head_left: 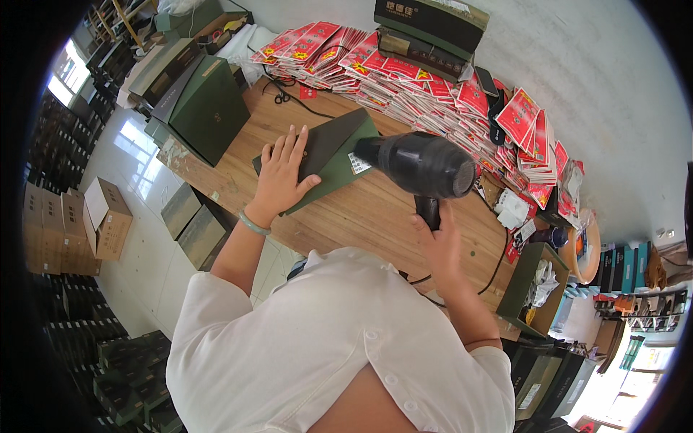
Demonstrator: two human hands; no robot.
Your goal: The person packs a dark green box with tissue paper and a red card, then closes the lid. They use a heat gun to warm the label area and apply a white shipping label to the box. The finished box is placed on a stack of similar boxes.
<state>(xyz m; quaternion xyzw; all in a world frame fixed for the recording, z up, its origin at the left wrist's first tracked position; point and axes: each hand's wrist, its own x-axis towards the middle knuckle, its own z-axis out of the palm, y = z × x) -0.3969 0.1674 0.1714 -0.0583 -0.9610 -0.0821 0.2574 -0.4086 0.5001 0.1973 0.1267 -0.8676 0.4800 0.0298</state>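
The left hand [280, 177] lies flat, fingers spread, on the dark green flat box [321, 155], pressing it to the bench [375, 216] near its left edge so it cannot slide. The right hand [439, 242] is wrapped around the handle of the black hair dryer [422, 164], nozzle aimed at the box's near end, right by its white label. Behind, stacks of red packets [433, 86] crowd the bench's far edge, clear of the work.
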